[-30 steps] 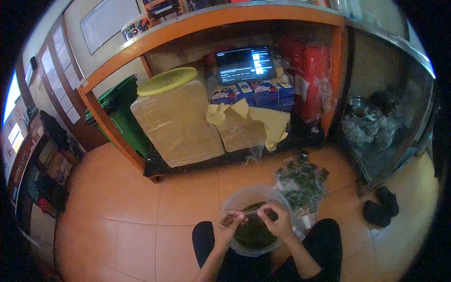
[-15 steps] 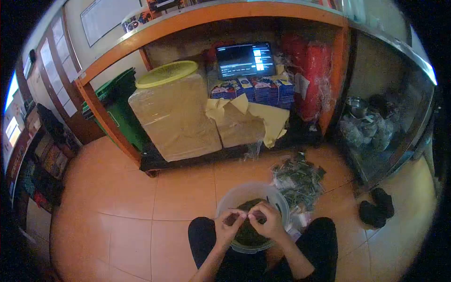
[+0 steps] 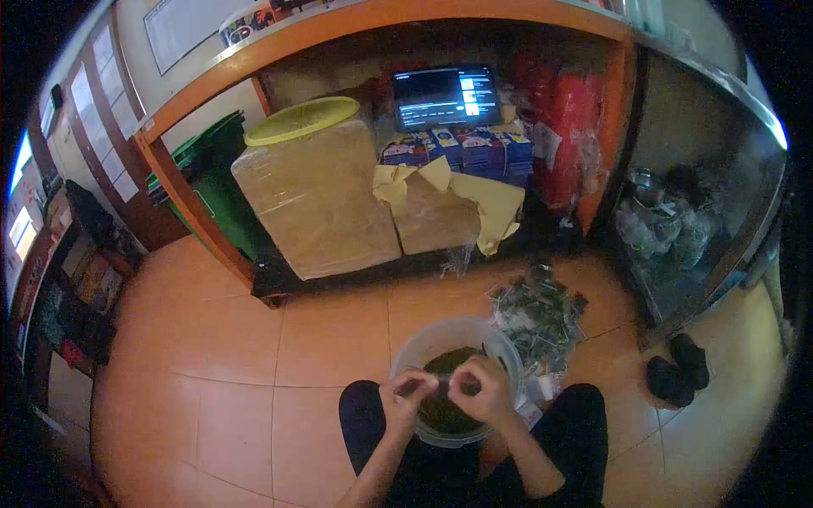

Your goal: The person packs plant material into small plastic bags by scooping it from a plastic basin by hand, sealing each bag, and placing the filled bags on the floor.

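A translucent white plastic tub [image 3: 410, 340] stands on the floor between my bent legs. Dark green-brown loose material [image 3: 447, 416] lies in its bottom. Above it, my left hand [image 3: 404, 398] is closed in a pinch, thumb against forefinger. My right hand [image 3: 483, 393] pinches likewise, its fingertips close to the left ones. Whatever sits between the fingertips is too small and blurred to name. Just beyond the tub to the right is a heap of small clear packets [image 3: 539, 317] with greenish contents.
Behind the tub, an orange-framed shelf holds wrapped cartons [image 3: 318, 203], a yellow lid [image 3: 303, 121], blue boxes [image 3: 457, 152] and a lit tablet [image 3: 447, 97]. A green bin [image 3: 212, 182] stands left. Dark shoes [image 3: 677, 374] and a glass-sided cabinet [image 3: 677, 288] are at right.
Both hands stay over the tub, still pinching. The fingertips have drawn slightly apart and my right hand has turned a little. The view has tilted slightly.
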Demonstrator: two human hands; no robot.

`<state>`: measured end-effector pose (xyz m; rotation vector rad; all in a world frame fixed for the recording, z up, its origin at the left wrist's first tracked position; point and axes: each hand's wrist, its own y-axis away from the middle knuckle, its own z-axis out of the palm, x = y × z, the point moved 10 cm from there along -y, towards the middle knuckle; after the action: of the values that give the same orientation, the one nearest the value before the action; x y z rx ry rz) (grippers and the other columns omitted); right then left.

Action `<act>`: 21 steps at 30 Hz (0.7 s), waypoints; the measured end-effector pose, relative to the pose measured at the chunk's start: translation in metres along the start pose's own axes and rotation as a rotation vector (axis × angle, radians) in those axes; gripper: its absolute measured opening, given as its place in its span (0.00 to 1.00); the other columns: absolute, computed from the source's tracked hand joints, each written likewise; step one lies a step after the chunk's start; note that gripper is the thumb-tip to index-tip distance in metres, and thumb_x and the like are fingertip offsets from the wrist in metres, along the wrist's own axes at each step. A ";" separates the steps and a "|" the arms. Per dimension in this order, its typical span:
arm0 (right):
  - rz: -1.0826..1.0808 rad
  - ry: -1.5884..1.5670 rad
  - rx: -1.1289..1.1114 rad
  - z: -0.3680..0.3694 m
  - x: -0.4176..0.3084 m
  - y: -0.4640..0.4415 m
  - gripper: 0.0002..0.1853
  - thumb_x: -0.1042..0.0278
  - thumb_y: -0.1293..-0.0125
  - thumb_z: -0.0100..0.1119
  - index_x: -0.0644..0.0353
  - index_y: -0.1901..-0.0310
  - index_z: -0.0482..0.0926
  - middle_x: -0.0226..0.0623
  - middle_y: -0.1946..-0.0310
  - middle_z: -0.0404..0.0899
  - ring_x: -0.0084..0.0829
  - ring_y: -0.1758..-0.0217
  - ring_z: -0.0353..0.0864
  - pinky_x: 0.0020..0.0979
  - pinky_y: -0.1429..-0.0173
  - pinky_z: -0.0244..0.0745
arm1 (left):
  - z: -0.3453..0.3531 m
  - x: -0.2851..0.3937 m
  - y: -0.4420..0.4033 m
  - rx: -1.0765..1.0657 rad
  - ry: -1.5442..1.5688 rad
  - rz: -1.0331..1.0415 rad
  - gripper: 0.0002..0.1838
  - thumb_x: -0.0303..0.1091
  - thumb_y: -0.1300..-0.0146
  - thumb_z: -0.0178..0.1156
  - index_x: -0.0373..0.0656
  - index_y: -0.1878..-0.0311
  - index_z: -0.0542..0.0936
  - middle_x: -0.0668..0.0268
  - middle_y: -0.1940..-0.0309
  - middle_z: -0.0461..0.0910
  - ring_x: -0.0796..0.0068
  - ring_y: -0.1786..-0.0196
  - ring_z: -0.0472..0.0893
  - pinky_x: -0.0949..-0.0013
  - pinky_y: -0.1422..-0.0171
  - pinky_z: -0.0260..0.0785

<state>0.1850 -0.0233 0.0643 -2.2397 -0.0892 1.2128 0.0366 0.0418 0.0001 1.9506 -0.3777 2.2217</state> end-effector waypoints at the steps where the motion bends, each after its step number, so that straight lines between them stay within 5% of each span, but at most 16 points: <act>1: -0.024 -0.001 0.053 -0.012 0.000 -0.001 0.08 0.72 0.53 0.66 0.56 0.73 0.75 0.32 0.76 0.75 0.34 0.72 0.76 0.34 0.60 0.68 | -0.002 0.000 0.000 0.003 -0.001 -0.006 0.04 0.27 0.46 0.67 0.38 0.71 0.83 0.67 0.71 0.81 0.79 0.68 0.78 0.77 0.61 0.69; 7: 0.189 -0.033 0.104 -0.045 0.024 0.006 0.06 0.72 0.48 0.66 0.56 0.73 0.76 0.31 0.77 0.75 0.28 0.72 0.76 0.29 0.64 0.69 | 0.018 0.000 -0.009 -0.052 0.064 -0.067 0.06 0.30 0.38 0.62 0.39 0.62 0.82 0.67 0.66 0.81 0.78 0.63 0.78 0.75 0.56 0.71; 9: 0.166 -0.068 0.339 -0.089 0.031 0.003 0.05 0.71 0.42 0.64 0.60 0.70 0.78 0.29 0.73 0.77 0.21 0.69 0.75 0.25 0.63 0.70 | 0.012 0.003 -0.011 0.046 0.087 -0.011 0.06 0.30 0.36 0.60 0.38 0.59 0.81 0.67 0.65 0.81 0.79 0.62 0.78 0.74 0.56 0.71; 11: 0.343 0.020 0.539 -0.132 0.059 0.011 0.04 0.70 0.40 0.60 0.59 0.65 0.78 0.31 0.71 0.79 0.25 0.66 0.77 0.26 0.58 0.72 | 0.001 -0.009 -0.013 0.040 -0.042 0.036 0.06 0.30 0.36 0.59 0.38 0.60 0.81 0.67 0.65 0.81 0.79 0.63 0.78 0.74 0.57 0.71; 15: 0.262 0.185 0.779 -0.170 0.134 0.060 0.08 0.66 0.39 0.60 0.60 0.62 0.77 0.35 0.69 0.80 0.30 0.62 0.79 0.32 0.54 0.73 | -0.005 -0.011 -0.009 0.014 -0.240 0.162 0.07 0.31 0.34 0.58 0.38 0.62 0.82 0.66 0.69 0.81 0.78 0.66 0.78 0.74 0.58 0.70; 17: 0.501 0.414 0.182 -0.127 0.212 0.091 0.10 0.65 0.39 0.60 0.60 0.58 0.78 0.40 0.65 0.82 0.38 0.61 0.82 0.39 0.54 0.75 | 0.005 0.003 -0.006 -0.002 -0.286 0.191 0.07 0.31 0.35 0.58 0.38 0.63 0.82 0.66 0.69 0.81 0.78 0.65 0.79 0.74 0.58 0.71; 19: 0.837 0.448 -0.108 -0.095 0.257 0.130 0.21 0.51 0.36 0.57 0.66 0.60 0.77 0.48 0.59 0.80 0.49 0.52 0.77 0.46 0.50 0.71 | 0.009 0.007 -0.006 -0.009 -0.337 0.225 0.08 0.31 0.35 0.58 0.38 0.63 0.82 0.65 0.70 0.81 0.78 0.65 0.79 0.74 0.58 0.71; 21: 0.820 0.673 -0.137 -0.083 0.286 0.152 0.21 0.51 0.39 0.59 0.64 0.59 0.78 0.48 0.60 0.80 0.48 0.54 0.78 0.46 0.49 0.72 | 0.010 -0.002 -0.005 -0.059 -0.411 0.215 0.07 0.30 0.36 0.58 0.38 0.63 0.82 0.65 0.70 0.82 0.77 0.65 0.80 0.73 0.58 0.72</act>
<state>0.3853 -0.0954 -0.1932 -2.7797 1.1216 0.7221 0.0481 0.0436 -0.0002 2.4316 -0.7269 1.8771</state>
